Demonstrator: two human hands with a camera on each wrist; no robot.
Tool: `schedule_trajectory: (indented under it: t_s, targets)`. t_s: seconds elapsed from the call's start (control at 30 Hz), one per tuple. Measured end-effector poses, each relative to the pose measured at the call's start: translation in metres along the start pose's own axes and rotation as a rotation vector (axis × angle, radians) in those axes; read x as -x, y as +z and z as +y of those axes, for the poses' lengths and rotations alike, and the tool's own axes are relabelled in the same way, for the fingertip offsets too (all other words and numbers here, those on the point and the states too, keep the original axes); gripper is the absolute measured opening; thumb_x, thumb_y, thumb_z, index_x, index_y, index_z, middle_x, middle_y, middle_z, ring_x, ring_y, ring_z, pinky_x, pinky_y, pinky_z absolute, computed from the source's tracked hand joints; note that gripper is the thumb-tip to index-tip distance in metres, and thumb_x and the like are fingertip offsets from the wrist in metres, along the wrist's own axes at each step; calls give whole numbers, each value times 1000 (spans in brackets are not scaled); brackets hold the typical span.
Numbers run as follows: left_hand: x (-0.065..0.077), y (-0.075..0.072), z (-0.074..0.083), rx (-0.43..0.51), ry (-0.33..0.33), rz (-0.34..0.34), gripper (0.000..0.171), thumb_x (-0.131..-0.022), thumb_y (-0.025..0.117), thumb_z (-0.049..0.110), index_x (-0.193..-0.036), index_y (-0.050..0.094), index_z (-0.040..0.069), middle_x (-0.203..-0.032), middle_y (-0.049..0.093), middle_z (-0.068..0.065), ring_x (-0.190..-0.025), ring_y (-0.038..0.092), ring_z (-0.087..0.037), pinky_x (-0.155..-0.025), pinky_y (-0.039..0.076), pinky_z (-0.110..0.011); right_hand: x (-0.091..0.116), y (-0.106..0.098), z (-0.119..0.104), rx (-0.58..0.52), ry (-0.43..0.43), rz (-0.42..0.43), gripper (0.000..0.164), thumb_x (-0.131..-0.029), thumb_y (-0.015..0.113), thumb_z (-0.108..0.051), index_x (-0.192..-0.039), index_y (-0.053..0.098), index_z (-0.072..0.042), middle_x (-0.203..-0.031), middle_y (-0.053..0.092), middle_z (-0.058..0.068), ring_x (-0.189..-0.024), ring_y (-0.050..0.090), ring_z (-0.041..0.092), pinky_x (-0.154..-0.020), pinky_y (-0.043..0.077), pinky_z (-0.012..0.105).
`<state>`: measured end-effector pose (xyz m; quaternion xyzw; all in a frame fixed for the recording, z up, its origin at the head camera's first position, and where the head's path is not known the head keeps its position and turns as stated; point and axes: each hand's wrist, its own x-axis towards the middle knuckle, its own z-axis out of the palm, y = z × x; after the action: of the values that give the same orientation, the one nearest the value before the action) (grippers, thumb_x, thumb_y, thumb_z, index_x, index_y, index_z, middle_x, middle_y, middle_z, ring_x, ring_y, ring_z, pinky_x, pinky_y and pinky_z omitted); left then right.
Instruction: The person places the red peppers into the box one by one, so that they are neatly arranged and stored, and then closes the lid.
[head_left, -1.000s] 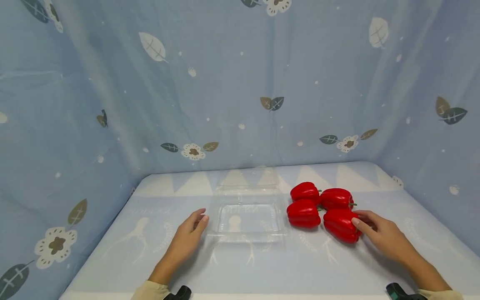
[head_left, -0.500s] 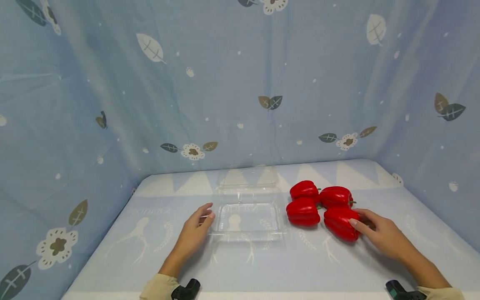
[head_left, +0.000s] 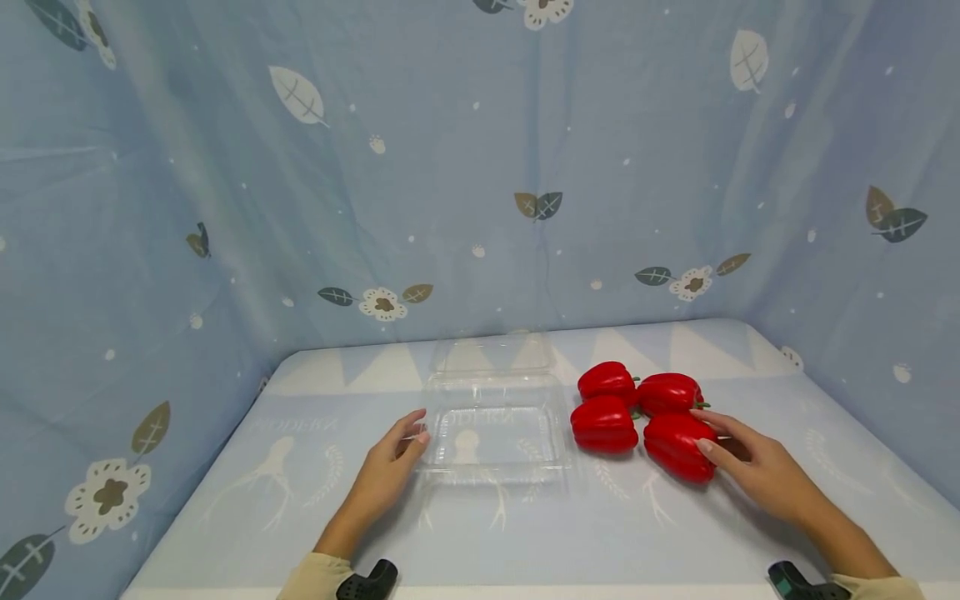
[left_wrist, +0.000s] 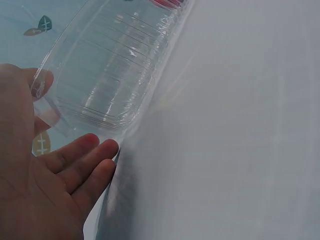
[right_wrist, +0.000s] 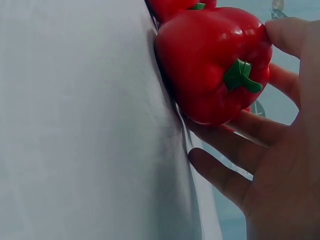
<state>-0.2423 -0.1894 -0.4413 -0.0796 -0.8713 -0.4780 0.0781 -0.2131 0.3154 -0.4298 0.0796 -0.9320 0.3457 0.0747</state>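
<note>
My right hand [head_left: 771,473] is grasping the front right red pepper [head_left: 678,447] on the bench [head_left: 570,542]; my left hand [head_left: 382,475] is touching the clear container's [head_left: 498,467] left edge, whether pinching I cannot tell.

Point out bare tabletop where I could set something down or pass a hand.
Bare: tabletop nearer than the clear container, between left hand and right hand; also from left hand out to the left curtain. Crowded: four bunched red peppers, right hand on the nearest; the gap to the container looks tight.
</note>
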Motion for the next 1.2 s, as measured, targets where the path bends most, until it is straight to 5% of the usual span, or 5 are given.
schedule_trajectory:
  t_s: [0.2,0.53,1.2]
  targets:
    - [1,1,-1,-11,5,0,49,-104,56,32,-150,46,16,-137,60,-12,-121,60,-29,-101,46,-52,1,1,-1,-3,7,-22,62,-98,64,-41,-148,48,-8,-141,51,28,-117,58,43,-84,58,46]
    - [2,1,-1,-3,12,-9,50,-104,56,30,-150,45,14,-129,64,-10,-121,60,-29,-104,44,-52,0,3,-3,10,39,-80,90,-85,77,-48,-154,36,-7,-141,47,34,-117,57,49,-83,56,56]
    - [1,2,-4,3,-1,-8,49,-104,56,30,-150,45,17,-124,66,-8,-118,61,-26,-103,45,-50,1,3,-5,17,16,-29,94,-85,78,-47,-157,30,-10,-141,47,34,-115,57,50,-83,56,57]
